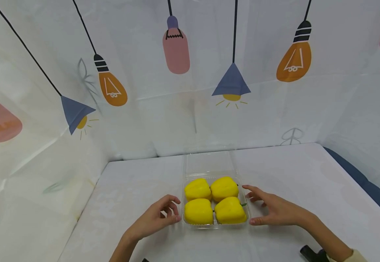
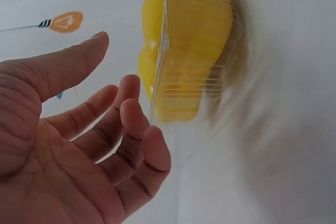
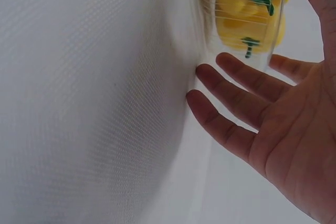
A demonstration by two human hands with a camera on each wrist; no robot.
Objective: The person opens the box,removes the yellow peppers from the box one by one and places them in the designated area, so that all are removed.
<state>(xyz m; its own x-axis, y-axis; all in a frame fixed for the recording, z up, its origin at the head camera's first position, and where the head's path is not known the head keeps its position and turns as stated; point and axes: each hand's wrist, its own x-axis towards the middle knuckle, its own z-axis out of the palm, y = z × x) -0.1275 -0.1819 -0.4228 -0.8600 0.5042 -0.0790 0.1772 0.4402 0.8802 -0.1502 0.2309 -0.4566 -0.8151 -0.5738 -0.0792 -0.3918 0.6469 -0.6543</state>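
Observation:
A clear plastic clamshell box [image 1: 206, 226] lies on the table with its lid [image 1: 209, 163] folded back toward the wall. Several yellow bell peppers [image 1: 198, 211] fill it in two rows; green stems [image 3: 250, 43] show through its wall in the right wrist view. My left hand [image 1: 158, 215] is at the box's left side, fingers loosely bent and holding nothing. On the opposite side, my right hand [image 1: 273, 208] spreads its fingers, thumb near the front right corner, with nothing in its grasp. In the left wrist view, the left fingertips [image 2: 156, 148] come close to the box's rim.
A white cloth covers the table [image 1: 137, 182]. Behind it hangs a white curtain [image 1: 163, 120] printed with lamps and bulbs. A black object [image 1: 311, 253] shows by the right wrist, and dark blue material [image 1: 367, 182] lies beyond the table's right edge.

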